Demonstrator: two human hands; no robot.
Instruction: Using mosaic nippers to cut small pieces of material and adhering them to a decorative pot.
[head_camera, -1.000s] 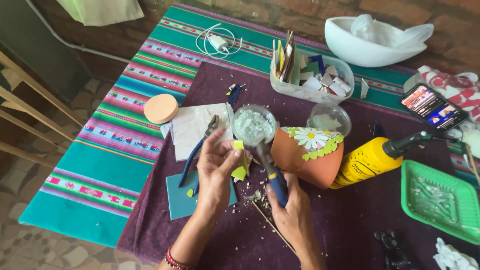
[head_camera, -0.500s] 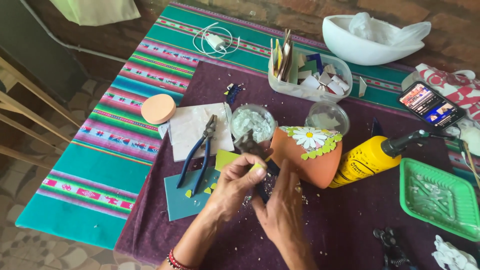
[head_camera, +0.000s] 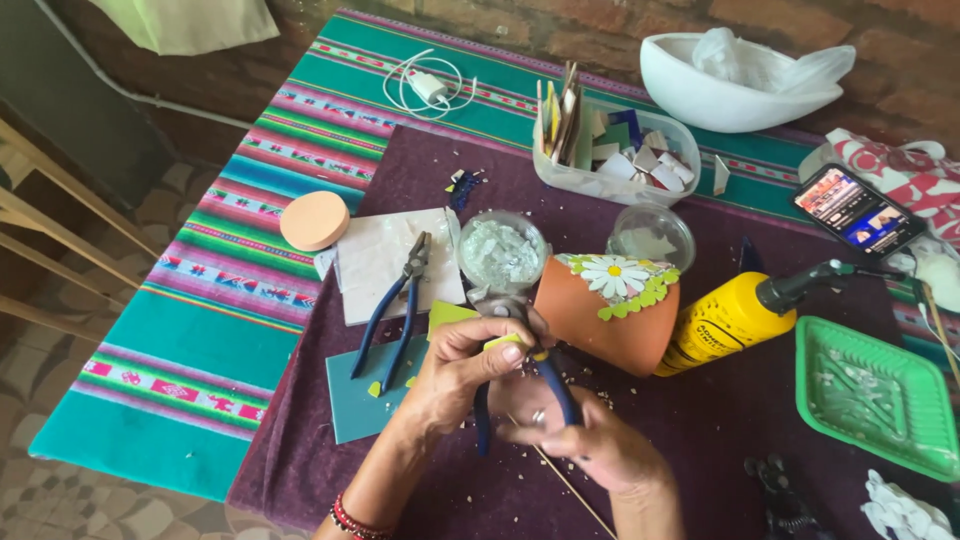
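- A small yellow-green tile piece (head_camera: 505, 343) sat pinched between the fingertips of the left hand (head_camera: 462, 372), above the purple cloth (head_camera: 700, 440) near the bench's front edge.
- The right hand (head_camera: 590, 445) was wrapped tight around the blue handles of the nippers (head_camera: 520, 385), whose head met the piece.
- Just behind stood a terracotta pot (head_camera: 600, 325) lying on its side, decorated with a daisy and green tiles.
- A second pair of blue-handled pliers (head_camera: 395, 310) rested on a white sheet toward the left, beside a jar of glass bits (head_camera: 502, 252).
- A yellow glue bottle (head_camera: 735, 318) and green tray (head_camera: 875, 395) lay toward the right edge.
- A striped cloth (head_camera: 200, 330) covered the bench.
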